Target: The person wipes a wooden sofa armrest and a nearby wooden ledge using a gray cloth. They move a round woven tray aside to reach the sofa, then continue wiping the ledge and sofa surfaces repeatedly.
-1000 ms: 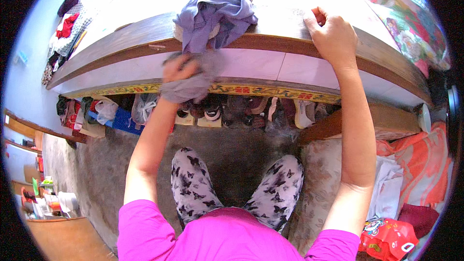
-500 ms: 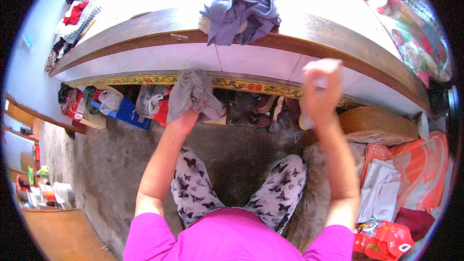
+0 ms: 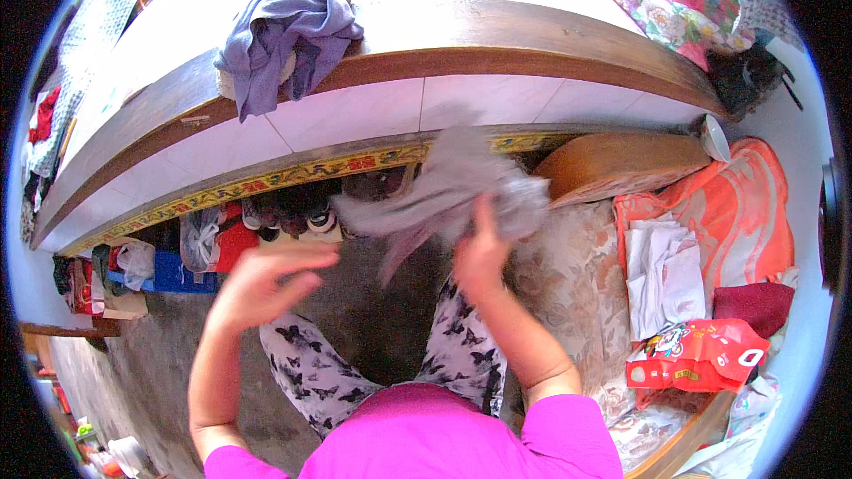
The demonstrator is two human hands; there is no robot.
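A thin grey cloth [image 3: 470, 182] hangs in the air before the ledge, blurred by motion and spread to both sides. My right hand [image 3: 479, 257] is closed on its lower edge. Left of it and apart from the cloth, my left hand [image 3: 271, 284] holds nothing, with thumb and fingers apart. On the edge of the wood-rimmed ledge lies a crumpled blue-grey garment [image 3: 288, 40], partly drooping over the front. What kind of piece the grey cloth is, I cannot make out.
Under the ledge stand shoes [image 3: 315, 217], a blue box [image 3: 182, 273] and several bags. At the right, a floral-covered seat [image 3: 568, 275] bears folded white cloth [image 3: 666, 275], an orange patterned cloth [image 3: 754, 204] and a red package [image 3: 697, 355]. A white bowl [image 3: 714, 138] sits behind them.
The grey cloth has passed from my left hand to my right and swung rightward. My left hand has let go and lowered. The view has turned right.
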